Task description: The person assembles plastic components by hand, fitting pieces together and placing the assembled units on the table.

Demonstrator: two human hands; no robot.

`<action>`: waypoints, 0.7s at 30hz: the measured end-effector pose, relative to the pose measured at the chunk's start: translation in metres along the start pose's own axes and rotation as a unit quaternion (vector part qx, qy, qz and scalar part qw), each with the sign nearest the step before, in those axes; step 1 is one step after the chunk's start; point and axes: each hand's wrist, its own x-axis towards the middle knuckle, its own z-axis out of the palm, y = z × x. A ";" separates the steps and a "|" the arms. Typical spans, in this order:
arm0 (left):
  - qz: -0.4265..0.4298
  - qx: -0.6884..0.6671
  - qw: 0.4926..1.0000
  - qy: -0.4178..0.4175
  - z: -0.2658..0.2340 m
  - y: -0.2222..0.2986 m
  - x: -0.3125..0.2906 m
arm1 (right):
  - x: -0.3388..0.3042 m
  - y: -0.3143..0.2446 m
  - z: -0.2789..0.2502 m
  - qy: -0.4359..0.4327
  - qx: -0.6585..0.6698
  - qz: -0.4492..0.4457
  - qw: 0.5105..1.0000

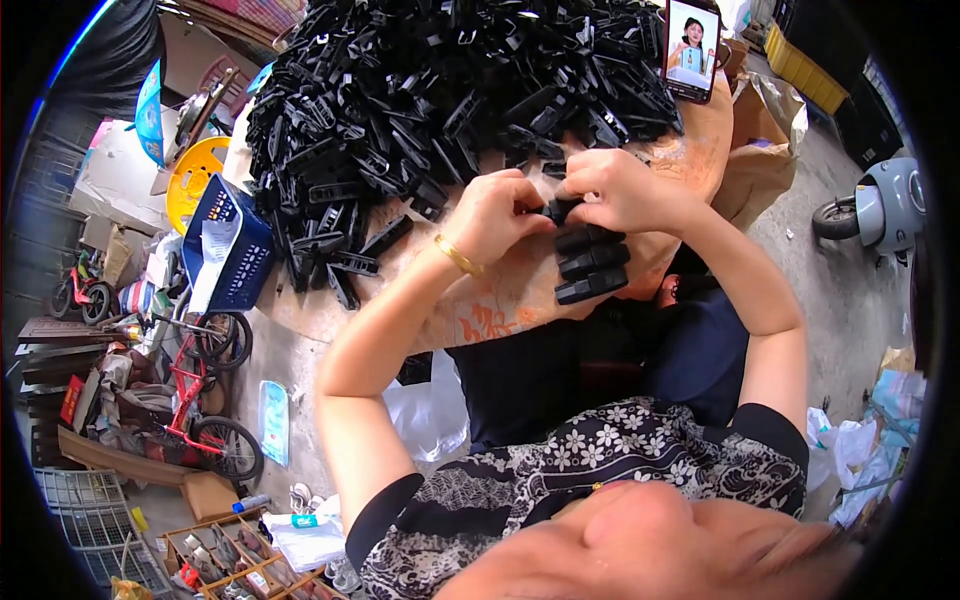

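My left hand (502, 212) and my right hand (622, 192) meet over the near part of a round tan tabletop (410, 315). Both are closed, fingertips pinching a small black plastic piece (562, 211) between them; fingers partly cover it, so its exact kind is unclear. Just below the hands, several black plastic pieces (590, 265) lie side by side in a short row by the table's near edge. Beyond the hands spreads a large heap of loose, elongated black plastic parts (430, 100), some with slots. A few strays lie close past my fingers.
A phone (690, 50) with a lit screen stands at the heap's right end. Left of the table are a blue basket (240, 250) and a red bicycle (190, 395). A brown paper bag (765, 135) and a grey scooter (890, 205) are on the right.
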 end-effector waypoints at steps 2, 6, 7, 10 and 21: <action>0.025 0.013 0.998 -0.054 -0.009 0.007 0.004 | 0.001 -0.011 -0.011 -0.088 0.011 0.033 0.996; 0.158 0.081 0.984 -0.004 -0.012 -0.004 0.018 | -0.003 -0.004 -0.008 0.089 -0.048 0.027 0.994; 0.220 0.115 0.967 0.063 -0.014 -0.007 0.023 | -0.002 0.001 -0.008 0.084 -0.077 0.025 0.993; 0.180 0.101 0.977 0.057 -0.010 -0.030 0.032 | 0.005 0.012 0.012 0.131 -0.100 -0.005 0.986; 0.140 0.315 0.931 0.121 0.000 -0.026 0.029 | -0.004 -0.012 0.016 0.083 -0.109 0.027 0.990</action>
